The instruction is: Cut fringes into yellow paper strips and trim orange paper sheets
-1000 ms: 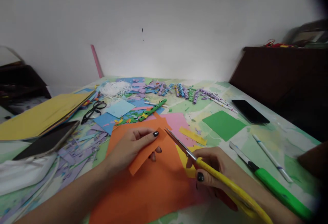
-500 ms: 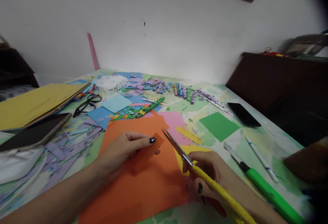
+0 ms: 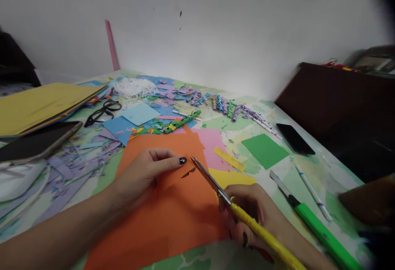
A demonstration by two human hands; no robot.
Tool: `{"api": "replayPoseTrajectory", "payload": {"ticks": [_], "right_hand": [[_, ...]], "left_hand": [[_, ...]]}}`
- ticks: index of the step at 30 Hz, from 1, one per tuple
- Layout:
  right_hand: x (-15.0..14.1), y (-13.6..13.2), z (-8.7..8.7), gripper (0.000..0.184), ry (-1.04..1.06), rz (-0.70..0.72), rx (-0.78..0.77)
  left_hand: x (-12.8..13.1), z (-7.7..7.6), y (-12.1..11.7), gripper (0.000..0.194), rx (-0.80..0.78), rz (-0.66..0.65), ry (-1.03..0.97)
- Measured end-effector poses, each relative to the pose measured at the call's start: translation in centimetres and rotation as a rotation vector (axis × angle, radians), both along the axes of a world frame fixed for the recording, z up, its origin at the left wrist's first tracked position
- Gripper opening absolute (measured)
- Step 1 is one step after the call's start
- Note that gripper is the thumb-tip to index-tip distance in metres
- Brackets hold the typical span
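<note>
My right hand (image 3: 256, 216) grips a pair of scissors (image 3: 220, 194) with yellow handles. Its blades are nearly together and point up and left toward the other hand's fingertips. My left hand (image 3: 157, 169) pinches a small orange piece of paper, whose outline is hard to tell from the large orange sheet (image 3: 173, 216) behind it. Just below those fingertips, a thin dark-orange sliver of paper (image 3: 189, 173) shows between hand and blades. The large sheet lies flat on the table under both hands.
To the right lie a green cutter knife (image 3: 321, 224), a white stick (image 3: 313, 192), a green paper square (image 3: 264, 150) and a phone (image 3: 294, 138). At left are paper scraps (image 3: 83, 171), glasses (image 3: 103, 112) and another phone (image 3: 40, 140). Curled paper pieces (image 3: 220, 103) line the back.
The orange piece in my left hand stood out clearly before; now only a thin sliver shows below the fingertips. The scissor tips have shifted slightly left. The whole view has tilted a little.
</note>
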State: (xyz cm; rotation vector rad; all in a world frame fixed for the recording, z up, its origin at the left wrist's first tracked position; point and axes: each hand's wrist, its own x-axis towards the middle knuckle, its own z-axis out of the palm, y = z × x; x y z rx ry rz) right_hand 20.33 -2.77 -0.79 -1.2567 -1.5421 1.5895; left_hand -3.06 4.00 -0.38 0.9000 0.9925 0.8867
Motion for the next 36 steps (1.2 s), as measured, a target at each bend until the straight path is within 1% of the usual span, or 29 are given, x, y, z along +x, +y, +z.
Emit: {"api": "replayPoseTrajectory", "payload": {"ticks": [3, 8, 13, 16, 22, 25, 29, 32, 36], "right_hand": [[-0.14, -0.01, -0.24, 0.064, 0.020, -0.012, 0.007], [-0.51, 0.11, -0.06, 0.063, 0.036, 0.007, 0.026], [-0.70, 0.02, 0.21, 0.070, 0.041, -0.009, -0.072], [-0.67, -0.06, 0.35, 0.070, 0.051, 0.002, -0.089], [-0.52, -0.16, 0.26, 0.070, 0.016, -0.001, -0.060], [-0.57, -0.02, 0.08, 0.072, -0.021, -0.027, 0.008], [-0.65, 0.21, 0.03, 0.068, -0.045, -0.011, 0.066], [-0.60, 0.28, 0.00, 0.068, -0.026, 0.001, 0.066], [-0.60, 0.25, -0.20, 0.066, 0.019, -0.003, 0.020]], "left_hand": [[0.08, -0.15, -0.10, 0.018, 0.009, 0.006, -0.028], [0.35, -0.29, -0.42, 0.014, 0.044, 0.051, -0.047], [0.71, -0.23, -0.74, 0.014, 0.059, 0.095, -0.072], [0.82, -0.18, -0.77, 0.013, 0.058, 0.099, -0.085], [0.90, -0.20, -0.75, 0.011, 0.080, 0.106, -0.083], [0.89, -0.20, -0.74, 0.010, 0.086, 0.107, -0.045], [0.80, -0.13, -0.78, 0.011, 0.099, 0.106, -0.008], [0.76, -0.16, -0.80, 0.013, 0.107, 0.110, 0.018], [0.69, -0.36, -0.77, 0.014, 0.117, 0.113, 0.034]]}}
